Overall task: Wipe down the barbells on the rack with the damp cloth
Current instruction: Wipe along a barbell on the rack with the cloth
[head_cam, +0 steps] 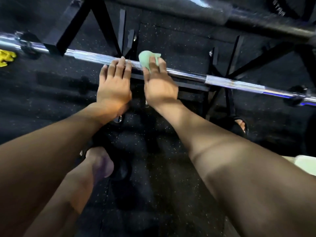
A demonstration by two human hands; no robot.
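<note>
While we lean over the rack [71, 29], both of our hands are on the nearer barbell [188, 76], which runs across the frame from upper left to lower right on the black uprights. Our right hand [159, 86] presses the pale green damp cloth [147, 58] onto the smooth middle of the bar, fingers curled over the cloth and the bar beneath it. Our left hand [113, 89] sits just beside it, fingers draped over the bar at the edge of the knurled section; it carries nothing else. The two hands lie close together, not touching.

We judge the wiping to be under way on this bar, somewhere near its centre. Nothing in the shine of the metal tells us which stretches are already done, so the knurled sections to either side and the sleeves may still need passes. A second barbell [239, 9] lies blurred across the top of the frame, well away from the cloth, and we take it as still waiting.

White lettering shows on dark equipment at the top right corner, too blurred to read. No brand or label is legible elsewhere. A yellow object [6, 58] lies at the left edge.
</note>
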